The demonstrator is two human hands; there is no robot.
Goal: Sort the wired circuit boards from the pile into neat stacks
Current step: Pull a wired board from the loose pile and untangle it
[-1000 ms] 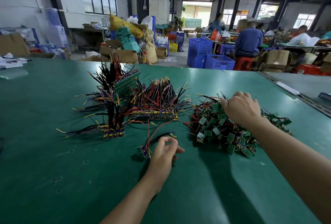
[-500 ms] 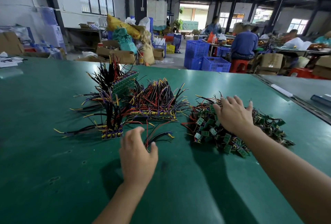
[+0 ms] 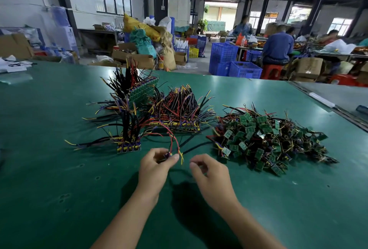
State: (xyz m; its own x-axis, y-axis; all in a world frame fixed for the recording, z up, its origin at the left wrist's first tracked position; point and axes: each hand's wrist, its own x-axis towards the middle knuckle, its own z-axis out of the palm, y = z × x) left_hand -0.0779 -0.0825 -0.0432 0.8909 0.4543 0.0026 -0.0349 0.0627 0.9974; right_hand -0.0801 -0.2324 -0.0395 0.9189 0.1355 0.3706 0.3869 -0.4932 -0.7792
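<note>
Sorted stacks [image 3: 175, 126] stand at the left of the bench [image 3: 59, 169], wires upright, boards aligned. Left hand [image 3: 155, 166] pinches one wired board [image 3: 168, 155] just before them, apparently orienting it. Right hand [image 3: 209, 171], loosely curled, holds nothing visible. Unsorted pile [image 3: 264, 139] lies right, within reach.

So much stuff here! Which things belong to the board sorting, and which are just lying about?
Job in hand: loose pile of boards; wide stack; small stack; wired board pinched in the left hand.
Lying about: blue crates; cardboard boxes; papers at the table's far left.
</note>
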